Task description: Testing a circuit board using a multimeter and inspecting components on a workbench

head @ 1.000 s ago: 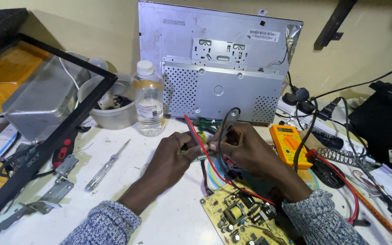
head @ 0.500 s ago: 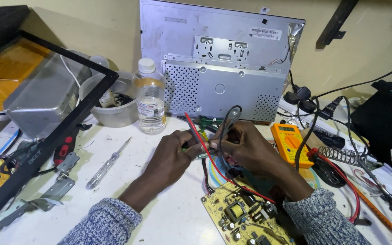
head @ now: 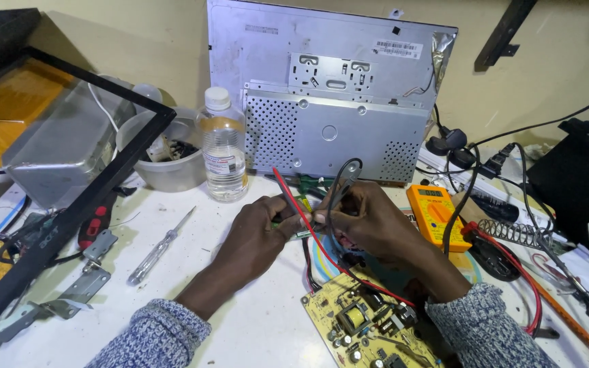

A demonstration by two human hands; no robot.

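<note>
Head view: both my hands meet over a small green circuit board [head: 299, 206] mid-table.
Left hand [head: 257, 235] pinches the board; right hand [head: 363, 218] grips red probe [head: 294, 197] and black probe [head: 342, 178] against it. Board judged light, stiff, fragile: hold by edges. Clear bottle [head: 222, 146] roughly half full; grey bowl [head: 161, 160] holds dark small parts.

Grey-blue knitted sleeves [head: 151, 337], bare hands
</note>
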